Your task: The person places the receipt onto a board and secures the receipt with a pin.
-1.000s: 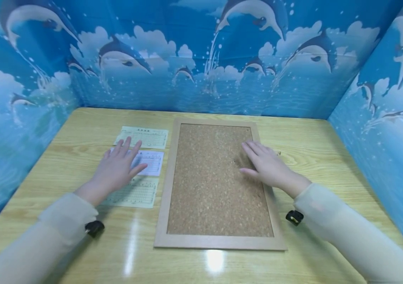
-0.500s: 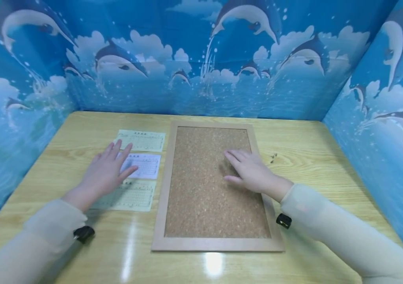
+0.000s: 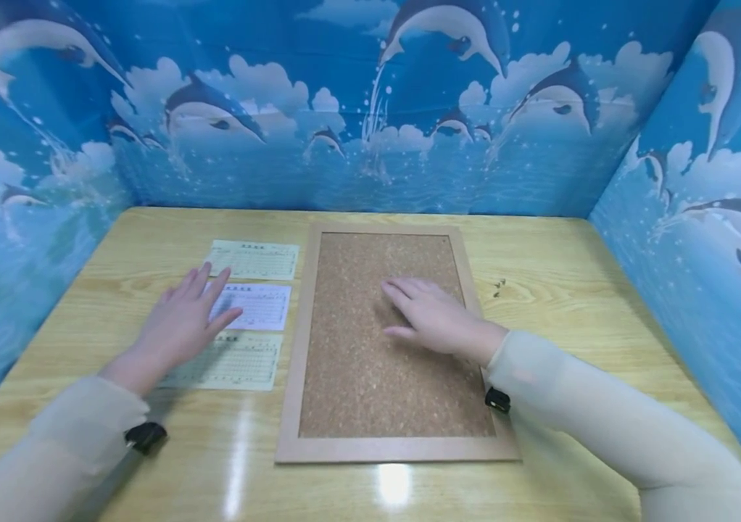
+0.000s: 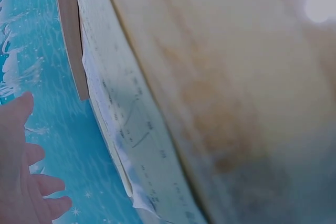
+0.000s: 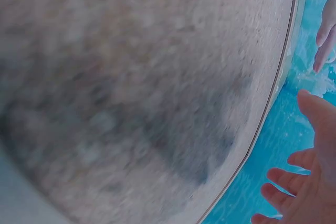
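A cork board in a light wooden frame lies on the table. Over its middle hovers my right hand, fingers extended and holding nothing; its shadow falls on the cork. Left of the board, three printed slips lie in a column: a green slip at the back, a lilac slip in the middle and another green slip in front. My left hand is above their left side with fingers spread, covering part of them. In the left wrist view, the left hand shows nothing in its grasp.
Several small dark pieces lie on the wooden table right of the board. A blue dolphin-print cloth stands around the back and sides. A black wrist device hangs under the left sleeve, another under the right.
My right hand has moved left from the board's right edge to over its middle, uncovering the small dark pieces. My left hand has shifted slightly left and toward me.
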Tool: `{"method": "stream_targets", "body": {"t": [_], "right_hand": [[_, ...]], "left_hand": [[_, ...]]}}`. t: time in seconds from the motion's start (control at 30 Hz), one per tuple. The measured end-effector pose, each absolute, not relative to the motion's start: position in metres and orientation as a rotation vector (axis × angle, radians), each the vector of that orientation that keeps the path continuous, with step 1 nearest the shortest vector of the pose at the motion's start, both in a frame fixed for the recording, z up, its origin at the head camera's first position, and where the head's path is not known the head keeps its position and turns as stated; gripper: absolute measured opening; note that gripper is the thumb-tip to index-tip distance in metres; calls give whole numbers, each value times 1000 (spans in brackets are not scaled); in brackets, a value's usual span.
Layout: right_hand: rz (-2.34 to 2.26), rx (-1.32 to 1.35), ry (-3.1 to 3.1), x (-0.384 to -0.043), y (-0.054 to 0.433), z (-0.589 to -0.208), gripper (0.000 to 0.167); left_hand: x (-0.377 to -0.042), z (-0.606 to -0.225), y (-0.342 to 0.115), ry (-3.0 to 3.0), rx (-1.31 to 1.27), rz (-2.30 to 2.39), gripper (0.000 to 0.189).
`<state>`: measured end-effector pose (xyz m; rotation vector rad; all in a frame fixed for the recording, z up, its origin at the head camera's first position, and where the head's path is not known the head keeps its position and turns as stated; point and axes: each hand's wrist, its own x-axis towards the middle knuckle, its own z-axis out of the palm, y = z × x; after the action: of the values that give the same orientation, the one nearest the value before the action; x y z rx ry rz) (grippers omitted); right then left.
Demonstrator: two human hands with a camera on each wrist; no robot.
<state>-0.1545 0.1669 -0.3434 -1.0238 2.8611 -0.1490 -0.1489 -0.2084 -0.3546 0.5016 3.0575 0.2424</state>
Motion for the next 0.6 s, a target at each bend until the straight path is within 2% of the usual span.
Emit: {"method": "stream_targets", "body": {"t": [0.6], "right_hand": [[-137, -1113, 2836, -155, 147, -346, 71]], "left_hand": [[-145, -359, -221, 3057, 497, 219, 74]]}}
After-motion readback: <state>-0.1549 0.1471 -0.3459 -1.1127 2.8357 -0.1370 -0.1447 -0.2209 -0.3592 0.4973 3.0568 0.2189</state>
